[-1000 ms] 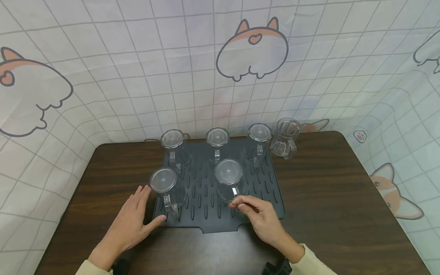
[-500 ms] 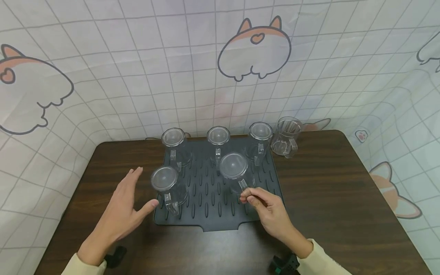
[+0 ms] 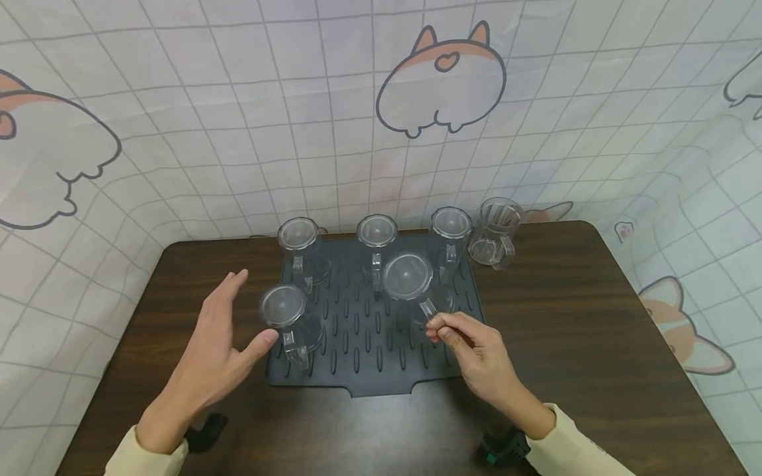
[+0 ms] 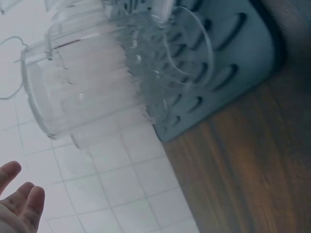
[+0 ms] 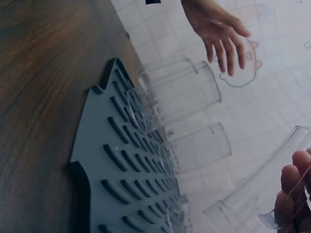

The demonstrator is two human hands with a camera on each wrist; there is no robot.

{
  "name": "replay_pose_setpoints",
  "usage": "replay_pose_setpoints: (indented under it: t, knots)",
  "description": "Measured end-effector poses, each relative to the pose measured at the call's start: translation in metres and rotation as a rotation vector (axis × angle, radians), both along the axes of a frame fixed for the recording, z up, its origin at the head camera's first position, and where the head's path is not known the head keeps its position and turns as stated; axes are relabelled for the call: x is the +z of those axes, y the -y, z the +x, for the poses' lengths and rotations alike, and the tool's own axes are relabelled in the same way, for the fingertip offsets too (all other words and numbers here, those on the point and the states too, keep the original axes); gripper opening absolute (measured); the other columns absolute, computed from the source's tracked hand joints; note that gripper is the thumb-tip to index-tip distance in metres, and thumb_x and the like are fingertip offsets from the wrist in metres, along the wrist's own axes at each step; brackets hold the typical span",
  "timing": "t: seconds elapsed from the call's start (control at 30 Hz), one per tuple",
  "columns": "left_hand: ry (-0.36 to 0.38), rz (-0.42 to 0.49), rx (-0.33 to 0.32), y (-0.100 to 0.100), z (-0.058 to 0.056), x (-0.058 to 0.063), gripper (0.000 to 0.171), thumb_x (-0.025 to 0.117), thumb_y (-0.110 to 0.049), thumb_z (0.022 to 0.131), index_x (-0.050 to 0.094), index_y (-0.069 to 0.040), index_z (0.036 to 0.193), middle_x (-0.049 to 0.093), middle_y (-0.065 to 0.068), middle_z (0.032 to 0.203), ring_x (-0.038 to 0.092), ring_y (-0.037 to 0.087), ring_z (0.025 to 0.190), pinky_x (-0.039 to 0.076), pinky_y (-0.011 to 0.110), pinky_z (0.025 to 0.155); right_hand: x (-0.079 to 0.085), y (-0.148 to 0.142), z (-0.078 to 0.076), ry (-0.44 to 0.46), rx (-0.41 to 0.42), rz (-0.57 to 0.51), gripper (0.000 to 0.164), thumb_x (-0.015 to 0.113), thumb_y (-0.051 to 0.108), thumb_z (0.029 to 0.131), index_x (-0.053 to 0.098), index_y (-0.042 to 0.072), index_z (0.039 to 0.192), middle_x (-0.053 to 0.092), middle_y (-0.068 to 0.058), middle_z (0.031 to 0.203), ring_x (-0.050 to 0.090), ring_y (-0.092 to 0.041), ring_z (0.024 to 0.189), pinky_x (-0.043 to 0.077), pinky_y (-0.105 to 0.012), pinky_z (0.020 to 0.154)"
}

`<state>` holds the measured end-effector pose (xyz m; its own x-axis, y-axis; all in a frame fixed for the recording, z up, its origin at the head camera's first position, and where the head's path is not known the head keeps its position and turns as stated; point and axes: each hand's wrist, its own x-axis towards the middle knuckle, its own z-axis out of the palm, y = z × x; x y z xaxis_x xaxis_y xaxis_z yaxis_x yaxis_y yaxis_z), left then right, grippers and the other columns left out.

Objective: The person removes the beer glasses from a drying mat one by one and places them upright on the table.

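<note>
My right hand (image 3: pixel 479 354) pinches the handle of a clear glass mug (image 3: pixel 407 277). In the right wrist view this mug (image 5: pixel 257 187) is raised off the dark grey drying mat (image 3: pixel 357 367) and tilted. Its base faces up. To the left, my left hand (image 3: pixel 208 350) hovers with fingers extended and thumb spread, holding nothing. Nearest to it is a front-left glass mug (image 3: pixel 284 307), upside down on the mat, apart from the thumb. Along the back of the mat stand three more upside-down mugs: left (image 3: pixel 299 235), middle (image 3: pixel 377 231) and right (image 3: pixel 451 223).
Another glass mug (image 3: pixel 497 228) stands mouth up on the wooden table (image 3: pixel 565 317), just right of the mat's back corner. A white grid-patterned cloth (image 3: pixel 286 119) with cartoon animals rises behind the table and at both sides.
The right hand has lifted the mug from the mat's front middle and carried it rightward and back, tilting it. The left hand has drawn away from the front-left mug and risen.
</note>
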<state>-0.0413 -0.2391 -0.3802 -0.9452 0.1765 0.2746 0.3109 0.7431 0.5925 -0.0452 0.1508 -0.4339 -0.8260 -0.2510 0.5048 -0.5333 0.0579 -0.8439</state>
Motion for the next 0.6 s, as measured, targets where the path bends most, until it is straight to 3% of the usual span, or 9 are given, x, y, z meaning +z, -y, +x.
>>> replay_pose_setpoints:
  t: [0.07,0.17,0.3,0.4,0.6]
  knots:
    - [-0.018,0.018,0.000,-0.003,-0.001,0.003,0.098,0.078,-0.029,0.091,0.018,-0.019,0.167,0.026,0.017,0.171,0.027,0.046,0.154,0.031,0.071,0.116,0.004,-0.001,-0.001,-0.007,-0.011,0.015,0.017,0.057,-0.013,0.096,0.069,-0.008,0.108,0.071,-0.014,0.094,0.070,-0.001,0.094,0.061,-0.019,0.085]
    - [-0.078,0.046,-0.008,-0.009,-0.005,0.007,0.099,0.081,-0.021,0.087,0.022,-0.018,0.166,0.032,0.014,0.169,0.039,0.040,0.147,0.037,0.043,0.120,0.009,-0.003,-0.001,-0.023,-0.023,0.035,0.019,0.058,-0.014,0.096,0.070,-0.007,0.110,0.070,-0.018,0.094,0.070,0.000,0.095,0.061,-0.019,0.086]
    - [-0.180,0.093,-0.044,-0.016,-0.011,0.012,0.097,0.082,-0.009,0.083,0.027,-0.011,0.163,0.036,0.013,0.166,0.045,0.032,0.140,0.035,0.014,0.109,0.013,-0.006,-0.003,-0.062,-0.044,0.078,0.022,0.059,-0.014,0.095,0.071,-0.003,0.110,0.071,-0.018,0.093,0.070,0.000,0.095,0.060,-0.018,0.086]
    - [-0.210,0.131,-0.056,-0.021,-0.015,0.016,0.095,0.081,-0.005,0.082,0.028,-0.010,0.161,0.037,0.013,0.165,0.047,0.024,0.137,0.037,0.011,0.107,0.016,-0.007,-0.004,-0.100,-0.056,0.106,0.022,0.060,-0.014,0.094,0.072,-0.001,0.109,0.071,-0.017,0.092,0.070,0.000,0.094,0.060,-0.017,0.086]
    - [-0.192,0.228,-0.071,-0.032,-0.018,0.023,0.091,0.079,-0.001,0.083,0.032,-0.013,0.161,0.040,0.011,0.162,0.044,0.009,0.141,0.041,0.007,0.106,0.023,-0.008,-0.005,-0.193,-0.104,0.140,0.024,0.065,-0.015,0.090,0.074,-0.001,0.107,0.072,-0.012,0.092,0.071,-0.005,0.091,0.060,-0.015,0.085]
